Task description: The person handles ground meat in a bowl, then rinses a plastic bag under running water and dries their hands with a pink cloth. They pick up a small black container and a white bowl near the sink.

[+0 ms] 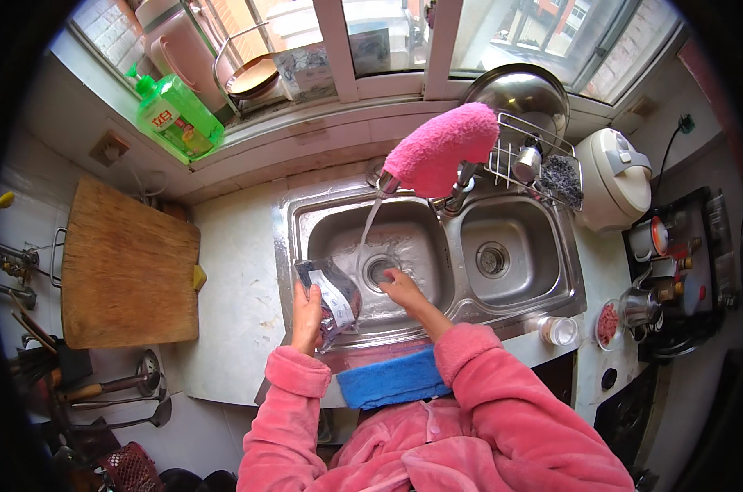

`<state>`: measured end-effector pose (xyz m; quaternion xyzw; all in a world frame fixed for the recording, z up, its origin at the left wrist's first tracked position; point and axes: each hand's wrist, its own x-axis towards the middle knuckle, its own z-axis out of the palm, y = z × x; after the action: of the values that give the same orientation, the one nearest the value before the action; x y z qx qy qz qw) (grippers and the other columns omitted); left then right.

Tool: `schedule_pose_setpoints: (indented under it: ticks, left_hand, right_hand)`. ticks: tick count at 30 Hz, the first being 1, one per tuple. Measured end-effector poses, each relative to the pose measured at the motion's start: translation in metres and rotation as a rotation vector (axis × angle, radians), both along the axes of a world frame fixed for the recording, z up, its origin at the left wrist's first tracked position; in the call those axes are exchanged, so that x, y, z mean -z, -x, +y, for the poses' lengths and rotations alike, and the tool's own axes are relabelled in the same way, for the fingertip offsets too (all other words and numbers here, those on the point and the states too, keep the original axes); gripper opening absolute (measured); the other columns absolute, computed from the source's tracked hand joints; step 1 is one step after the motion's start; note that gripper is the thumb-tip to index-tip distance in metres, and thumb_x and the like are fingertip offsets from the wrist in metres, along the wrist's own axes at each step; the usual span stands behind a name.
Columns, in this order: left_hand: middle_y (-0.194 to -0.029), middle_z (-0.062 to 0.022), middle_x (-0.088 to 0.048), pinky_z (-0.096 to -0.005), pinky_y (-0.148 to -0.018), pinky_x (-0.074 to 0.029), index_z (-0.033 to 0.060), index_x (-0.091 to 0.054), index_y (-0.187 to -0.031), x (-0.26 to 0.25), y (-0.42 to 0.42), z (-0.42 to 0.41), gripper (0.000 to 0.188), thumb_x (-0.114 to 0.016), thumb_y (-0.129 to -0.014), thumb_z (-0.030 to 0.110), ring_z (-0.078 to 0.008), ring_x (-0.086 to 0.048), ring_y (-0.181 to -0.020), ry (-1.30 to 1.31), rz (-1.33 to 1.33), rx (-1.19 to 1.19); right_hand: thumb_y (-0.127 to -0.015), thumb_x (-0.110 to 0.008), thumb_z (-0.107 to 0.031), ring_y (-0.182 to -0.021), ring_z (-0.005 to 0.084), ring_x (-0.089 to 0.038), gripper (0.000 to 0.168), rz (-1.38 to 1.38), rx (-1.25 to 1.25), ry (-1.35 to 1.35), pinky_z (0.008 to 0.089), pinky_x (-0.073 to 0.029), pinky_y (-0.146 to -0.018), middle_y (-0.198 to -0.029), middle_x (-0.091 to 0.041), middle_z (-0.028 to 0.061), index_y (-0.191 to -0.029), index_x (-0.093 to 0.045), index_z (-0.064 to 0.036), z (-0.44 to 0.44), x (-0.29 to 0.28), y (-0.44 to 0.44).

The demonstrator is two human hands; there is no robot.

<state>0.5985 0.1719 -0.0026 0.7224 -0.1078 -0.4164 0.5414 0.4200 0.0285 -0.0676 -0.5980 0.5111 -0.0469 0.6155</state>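
My left hand [308, 313] grips a clear plastic bag [347, 289] with a white label strip and dark contents, at the left side of the large sink basin [420, 234]. Over that basin's drain [380, 270], my right hand [402, 289] is held with nothing visible in it; the fingertips are slightly blurred. Water [366, 230] runs from the faucet spout [386, 183] and falls just left of the drain, between the bag and my right hand. A pink cloth cover [445, 150] wraps the faucet's top.
Left stands a wooden cutting board [131, 264]. A blue towel [396, 378] lies along the sink's front edge. To the right are a second basin [509, 227], a glass jar [559, 332], a bowl of minced meat [608, 325], a wire rack [512, 163] and a rice cooker [614, 178].
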Motion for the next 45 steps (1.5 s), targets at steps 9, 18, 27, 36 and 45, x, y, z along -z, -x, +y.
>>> schedule_pose_setpoints:
  ticks: [9,18,27,36,45]
  left_hand:
    - [-0.133,-0.0197,-0.051,-0.0345,-0.102,-0.039,-0.0009,-0.027,-0.148,-0.041,0.02,-0.002,0.056,-0.049,-0.098,0.014,-0.0239,-0.053,-0.115,0.158,-0.461,0.043]
    - [-0.124,-0.0104,-0.055,-0.0354,-0.095,-0.046,0.0037,-0.037,-0.136,-0.073,0.03,0.018,0.037,-0.043,-0.1,0.01,-0.0196,-0.056,-0.108,0.362,-0.11,-0.183]
    - [-0.126,-0.0122,-0.054,-0.0416,-0.095,-0.049,0.0065,-0.038,-0.135,-0.08,0.031,0.022,0.035,-0.042,-0.1,0.01,-0.0244,-0.057,-0.112,0.432,0.224,-0.28]
    - [-0.139,-0.0126,-0.048,-0.0611,-0.101,-0.041,0.012,-0.037,-0.139,-0.067,0.028,0.028,0.038,-0.039,-0.103,0.025,-0.0343,-0.049,-0.126,0.422,0.453,-0.368]
    - [-0.14,-0.0093,-0.047,-0.0584,-0.1,-0.042,0.0153,-0.036,-0.141,-0.051,0.04,0.016,0.041,-0.041,-0.103,0.029,-0.0321,-0.048,-0.127,0.475,0.524,-0.379]
  right_hand:
    - [-0.085,-0.053,-0.017,-0.132,0.0429,-0.039,0.066,-0.2,-0.027,0.694,0.044,-0.032,-0.11,-0.14,-0.041,0.0313,-0.142,-0.03,0.007,-0.043,-0.011,0.021]
    - [-0.085,-0.06,-0.01,-0.13,0.0433,-0.04,0.069,-0.258,0.073,0.815,0.0417,-0.033,-0.11,-0.139,-0.041,0.0321,-0.142,-0.026,0.009,-0.061,-0.059,0.026]
    - [-0.087,-0.065,-0.019,-0.104,0.0308,-0.062,0.06,-0.34,0.198,0.64,0.0357,-0.046,-0.092,-0.124,-0.059,0.0241,-0.137,-0.044,0.004,-0.084,-0.053,0.037]
    - [-0.091,-0.062,-0.018,-0.105,0.0169,-0.061,0.036,-0.402,0.213,0.599,0.028,-0.048,-0.085,-0.112,-0.065,0.01,-0.121,-0.057,0.002,-0.056,-0.077,0.05]
    - [-0.092,-0.062,-0.042,-0.074,0.0139,-0.066,0.047,-0.253,0.021,-0.461,0.0241,-0.052,-0.059,-0.089,-0.067,0.0093,-0.104,-0.063,0.003,0.012,-0.103,0.045]
